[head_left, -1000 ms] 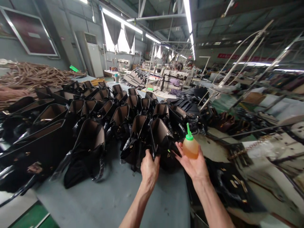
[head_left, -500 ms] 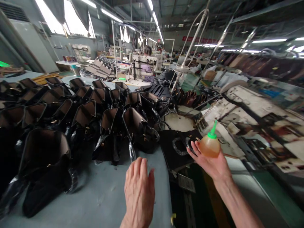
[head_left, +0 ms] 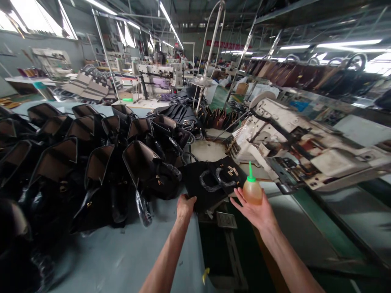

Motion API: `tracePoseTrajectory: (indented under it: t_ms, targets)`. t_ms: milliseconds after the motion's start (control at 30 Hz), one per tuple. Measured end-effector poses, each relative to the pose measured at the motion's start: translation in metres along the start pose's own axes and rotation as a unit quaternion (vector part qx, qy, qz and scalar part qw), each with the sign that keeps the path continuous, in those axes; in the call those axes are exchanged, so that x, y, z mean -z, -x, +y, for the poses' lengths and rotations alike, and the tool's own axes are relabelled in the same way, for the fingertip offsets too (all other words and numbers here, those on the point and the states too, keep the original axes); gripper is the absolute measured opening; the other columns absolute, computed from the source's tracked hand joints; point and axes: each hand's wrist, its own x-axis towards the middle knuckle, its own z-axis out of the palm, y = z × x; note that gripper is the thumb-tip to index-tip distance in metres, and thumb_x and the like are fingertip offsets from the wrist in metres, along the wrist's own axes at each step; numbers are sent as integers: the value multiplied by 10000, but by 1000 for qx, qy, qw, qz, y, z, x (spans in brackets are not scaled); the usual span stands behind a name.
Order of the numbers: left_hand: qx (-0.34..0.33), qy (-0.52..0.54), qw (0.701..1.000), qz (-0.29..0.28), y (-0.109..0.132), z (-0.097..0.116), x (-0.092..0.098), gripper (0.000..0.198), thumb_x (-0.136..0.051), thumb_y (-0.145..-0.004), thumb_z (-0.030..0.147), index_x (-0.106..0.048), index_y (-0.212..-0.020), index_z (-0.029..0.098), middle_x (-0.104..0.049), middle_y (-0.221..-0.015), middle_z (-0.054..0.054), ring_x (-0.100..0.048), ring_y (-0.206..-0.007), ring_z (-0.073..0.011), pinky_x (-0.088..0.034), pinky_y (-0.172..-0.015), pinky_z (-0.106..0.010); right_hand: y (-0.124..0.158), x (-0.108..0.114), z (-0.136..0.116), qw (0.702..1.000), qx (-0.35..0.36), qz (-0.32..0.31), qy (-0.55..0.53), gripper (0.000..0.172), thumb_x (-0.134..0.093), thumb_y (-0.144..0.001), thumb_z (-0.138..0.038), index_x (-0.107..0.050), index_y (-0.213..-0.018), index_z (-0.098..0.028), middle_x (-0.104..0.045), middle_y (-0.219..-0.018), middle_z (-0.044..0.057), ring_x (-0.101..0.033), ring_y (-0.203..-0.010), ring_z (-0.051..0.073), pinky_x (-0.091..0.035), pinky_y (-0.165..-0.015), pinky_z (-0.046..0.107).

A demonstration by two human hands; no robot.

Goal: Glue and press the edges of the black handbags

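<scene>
My right hand [head_left: 255, 211] holds a small squeeze bottle [head_left: 252, 189] of amber liquid with a green pointed nozzle, upright, just in front of a sewing machine. My left hand [head_left: 185, 205] is closed on the near edge of a flat black bag [head_left: 210, 179] that lies with its wrapped handles up at the grey table's right edge. Several open black handbags [head_left: 143, 162] with tan lining stand in rows to the left of that hand.
A worn white sewing machine [head_left: 293, 144] lies tilted at the right, on a green stand. The grey table [head_left: 128, 252] stretches left under the bags. Thread stands [head_left: 210, 44], more sewing machines and shelves of brown bags [head_left: 305, 75] fill the background.
The view has swung right. My left hand let go of an upright bag, hovered open over the table, then closed on the flat black bag. The bottle stayed in my right hand.
</scene>
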Motion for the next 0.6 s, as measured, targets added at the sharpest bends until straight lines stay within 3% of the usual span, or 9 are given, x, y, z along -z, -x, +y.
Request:
tracePoseTrajectory:
  t_ms: [100,233,400,600]
  targets:
    - [42,38,997,-48,-5,3,-5,223,-665,-696,328,-586,-714,119,-506,-472,17,-531,-438,-132,-449,-443,-247,-9,0,4,1000,14,-5,20,440,-628,-713,-543,-604,-971,-188,-653,-948,87,-537,-1122,266,-362,-957,579]
    - [57,74,992,-88,-4,7,-12,207,-635,-736,336,-595,-725,133,-428,-419,58,-444,-364,-87,-422,-408,-218,-22,-7,1,999,27,-13,31,435,-628,-716,-547,-610,-973,-196,-661,-957,88,-528,-1137,268,-373,-946,571]
    - [48,68,993,-89,-3,-2,-11,154,-581,-792,268,-591,-744,122,-432,-427,60,-419,-359,-72,-389,-394,-196,-41,-17,-11,998,25,-16,56,427,-588,-755,-557,-605,-1015,-219,-665,-1027,78,-511,-1166,243,-321,-975,590]
    - [18,17,997,-79,-5,-13,-1,187,-598,-783,268,-562,-661,131,-409,-417,66,-390,-343,-72,-304,-366,-198,-67,-27,-8,992,-54,-14,111,418,-565,-796,-520,-596,-1024,-172,-681,-978,124,-588,-1055,268,-290,-908,688]
